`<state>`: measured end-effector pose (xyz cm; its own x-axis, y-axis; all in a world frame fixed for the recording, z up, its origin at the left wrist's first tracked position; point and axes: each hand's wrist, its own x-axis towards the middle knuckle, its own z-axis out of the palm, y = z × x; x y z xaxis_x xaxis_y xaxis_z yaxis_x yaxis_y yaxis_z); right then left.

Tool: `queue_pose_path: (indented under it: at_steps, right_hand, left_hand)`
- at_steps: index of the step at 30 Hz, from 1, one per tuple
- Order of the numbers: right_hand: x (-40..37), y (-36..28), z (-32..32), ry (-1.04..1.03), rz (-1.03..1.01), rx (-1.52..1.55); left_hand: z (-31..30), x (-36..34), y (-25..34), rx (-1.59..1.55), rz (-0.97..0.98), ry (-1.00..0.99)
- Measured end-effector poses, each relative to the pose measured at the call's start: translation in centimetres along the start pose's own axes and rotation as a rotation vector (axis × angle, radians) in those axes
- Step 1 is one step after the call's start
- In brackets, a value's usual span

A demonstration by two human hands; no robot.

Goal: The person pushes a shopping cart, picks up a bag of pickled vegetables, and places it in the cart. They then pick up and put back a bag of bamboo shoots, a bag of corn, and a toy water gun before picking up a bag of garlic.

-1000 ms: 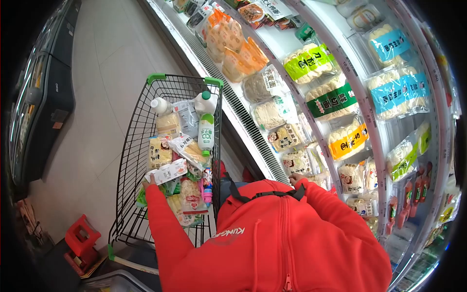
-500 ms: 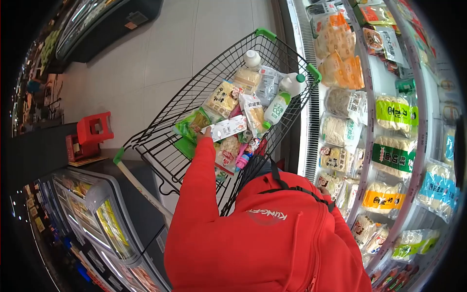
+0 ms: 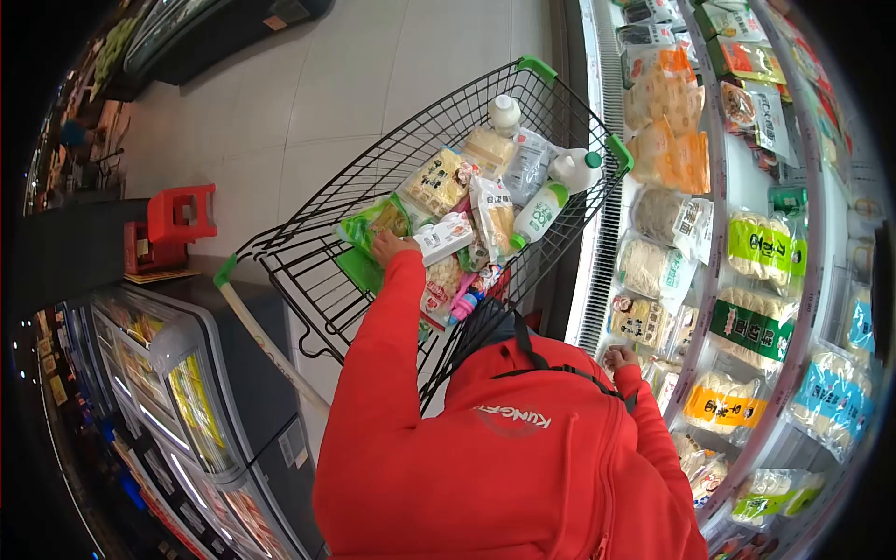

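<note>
My left hand [image 3: 390, 246] reaches into a black wire shopping cart [image 3: 420, 119] and closes on the end of a white packet [image 3: 446, 237] lying on top of the groceries. A green packet [image 3: 371, 220] sits just beside that hand. My right hand [image 3: 620, 357] is curled at the front of the chilled shelf, against packets of noodles [image 3: 642, 320]; whether it grips one is hidden. My red hoodie fills the lower middle of the view.
The cart also holds a green-labelled bottle [image 3: 539, 213], white bottles [image 3: 505, 112] and several noodle packs. A refrigerated shelf with green-banded noodle packs [image 3: 758, 245] runs along the right. Glass-topped freezers [image 3: 187, 401] and a red basket stack [image 3: 173, 229] stand on the left.
My view swung left, so the cart now lies diagonally. My left hand lowered the white packet onto the pile in the cart. My right hand stayed at the noodle shelf.
</note>
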<state>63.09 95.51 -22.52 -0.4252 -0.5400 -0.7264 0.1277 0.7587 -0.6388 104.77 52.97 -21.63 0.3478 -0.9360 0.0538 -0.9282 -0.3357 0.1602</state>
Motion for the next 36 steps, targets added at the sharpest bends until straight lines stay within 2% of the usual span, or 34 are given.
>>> queue_pose_path:
  at_steps: [3,4,7,10,13,16,17,19,20,21,23,25,28,31,32,35,36]
  right_hand:
    - [0.5,-7.7,1.6,-0.046,-0.09,0.135]
    - [1.1,-9.4,2.1,-0.061,-0.111,0.159]
    - [2.1,-14.5,4.5,-0.126,-0.197,0.138]
    - [0.7,-20.9,8.1,-0.198,-0.231,0.07]
    - [0.7,-24.1,11.4,-0.272,-0.235,0.04]
    - [1.3,-25.5,14.8,-0.347,-0.282,-0.044]
    - [1.1,-26.0,16.2,-0.357,-0.359,-0.043]
    - [0.8,-28.1,17.8,-0.39,-0.464,-0.306]
    - [-0.7,-30.3,18.3,-0.349,-0.485,-0.36]
    - [-0.7,-30.5,19.0,-0.324,-0.51,-0.402]
    - [0.0,-29.8,20.0,-0.358,-0.45,-0.295]
    - [-0.8,-30.9,19.6,-0.363,-0.459,-0.345]
    - [-0.6,-31.0,19.1,-0.33,-0.569,-0.332]
    - [-1.5,-32.3,18.1,-0.316,-0.666,-0.305]
    - [-2.8,-33.8,17.1,-0.36,-0.624,-0.313]
    - [-3.7,-34.4,15.3,-0.222,-1.044,-0.343]
    - [-4.5,-35.2,14.2,-0.209,-1.073,-0.358]
  left_hand:
    - [0.1,1.5,0.7,-0.041,0.013,-0.273]
    - [1.1,2.1,0.1,-0.055,0.037,-0.289]
    - [0.8,3.6,-1.3,-0.12,-0.238,0.041]
    - [-2.3,6.0,-3.6,0.121,-0.451,-0.029]
    - [-3.5,7.0,-3.3,-0.327,-0.798,-0.398]
    - [-0.2,8.3,-5.6,0.04,-0.561,-0.57]
    - [1.3,8.8,-6.2,0.04,-0.558,-0.644]
    - [3.3,9.3,-7.4,-0.075,-0.572,-0.727]
    - [3.5,9.2,-7.5,-0.166,-0.546,-0.671]
    - [-0.3,7.5,-5.4,-0.211,-0.302,-0.359]
    - [2.8,8.2,-8.5,-0.376,-0.081,-0.18]
    - [-3.4,7.1,-5.1,-0.635,0.127,-0.323]
    - [-9.3,5.7,-1.0,-0.545,0.483,-0.304]
    - [-17.3,4.3,2.7,-0.59,0.606,-0.48]
    - [-19.7,4.1,3.6,-0.579,0.663,-0.583]
    - [-25.1,3.0,6.3,-0.613,0.845,-0.936]
    - [-26.2,2.5,7.5,-0.678,0.919,-1.082]
